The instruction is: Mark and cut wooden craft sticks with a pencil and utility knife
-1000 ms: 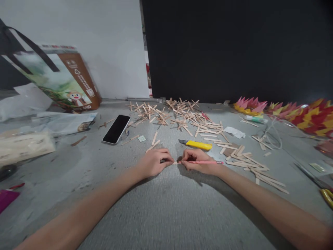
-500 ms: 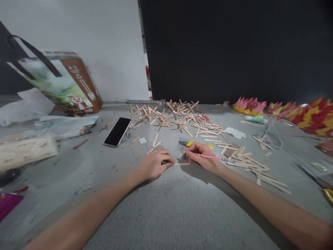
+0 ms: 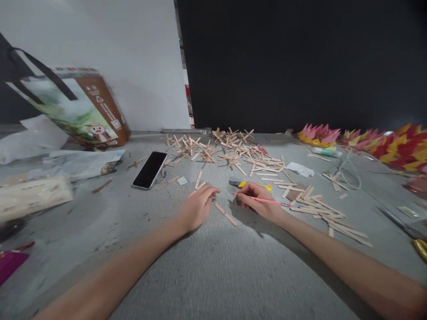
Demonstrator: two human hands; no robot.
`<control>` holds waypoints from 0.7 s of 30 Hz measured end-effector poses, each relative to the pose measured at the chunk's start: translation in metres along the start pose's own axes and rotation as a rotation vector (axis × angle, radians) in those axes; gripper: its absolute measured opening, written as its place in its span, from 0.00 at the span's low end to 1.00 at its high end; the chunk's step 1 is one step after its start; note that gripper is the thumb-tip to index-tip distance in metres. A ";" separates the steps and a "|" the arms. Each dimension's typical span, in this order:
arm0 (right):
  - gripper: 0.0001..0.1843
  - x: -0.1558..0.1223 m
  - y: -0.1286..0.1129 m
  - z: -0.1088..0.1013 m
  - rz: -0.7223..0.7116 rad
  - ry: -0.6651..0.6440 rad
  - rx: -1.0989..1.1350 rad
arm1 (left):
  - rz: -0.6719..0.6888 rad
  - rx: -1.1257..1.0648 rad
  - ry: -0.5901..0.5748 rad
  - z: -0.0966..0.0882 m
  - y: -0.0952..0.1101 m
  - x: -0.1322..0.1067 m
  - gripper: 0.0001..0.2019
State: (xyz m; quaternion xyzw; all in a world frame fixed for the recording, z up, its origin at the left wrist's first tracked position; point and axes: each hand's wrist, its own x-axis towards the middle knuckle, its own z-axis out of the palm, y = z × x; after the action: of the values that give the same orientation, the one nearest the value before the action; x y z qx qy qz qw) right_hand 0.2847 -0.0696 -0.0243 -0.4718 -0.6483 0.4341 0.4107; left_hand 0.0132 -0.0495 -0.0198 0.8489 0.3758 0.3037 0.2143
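My right hand (image 3: 256, 202) grips a pink pencil (image 3: 271, 202), its tip pointing left just above the table. A single wooden craft stick (image 3: 226, 214) lies slanted on the table between my hands, touched by neither. My left hand (image 3: 197, 208) rests left of it, with fingers stretched out and nothing visible in them. Just beyond that hand lie two loose craft sticks (image 3: 198, 180), one partly covered by the fingers. A yellow and black utility knife (image 3: 250, 184) lies behind my right hand, partly hidden by it.
Crossed craft sticks (image 3: 230, 140) are heaped at the back, and loose ones (image 3: 320, 206) spread to the right. A phone (image 3: 150, 170) lies left of centre. Scissors (image 3: 405, 226) and folded paper pieces (image 3: 400, 149) are at right; a carry bag (image 3: 90, 111) stands at left.
My left hand has let go of the craft stick and moved slightly left, fingers straightening. The stick has turned from level to slanted. My right hand keeps the pencil almost in place.
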 end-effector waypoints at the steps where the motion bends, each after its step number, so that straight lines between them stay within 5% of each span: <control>1: 0.17 0.000 0.000 0.000 -0.001 0.002 -0.005 | 0.010 0.007 0.005 0.000 0.000 0.000 0.17; 15: 0.19 0.000 -0.004 0.002 0.015 -0.005 0.005 | 0.075 0.065 -0.147 -0.006 0.008 -0.001 0.06; 21: 0.19 -0.001 -0.003 0.002 -0.004 -0.007 -0.021 | -0.001 0.034 -0.161 -0.005 0.007 0.001 0.05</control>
State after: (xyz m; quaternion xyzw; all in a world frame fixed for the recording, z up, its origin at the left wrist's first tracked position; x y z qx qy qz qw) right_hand 0.2824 -0.0710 -0.0217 -0.4734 -0.6550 0.4282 0.4044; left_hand 0.0138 -0.0523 -0.0118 0.8738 0.3630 0.2279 0.2298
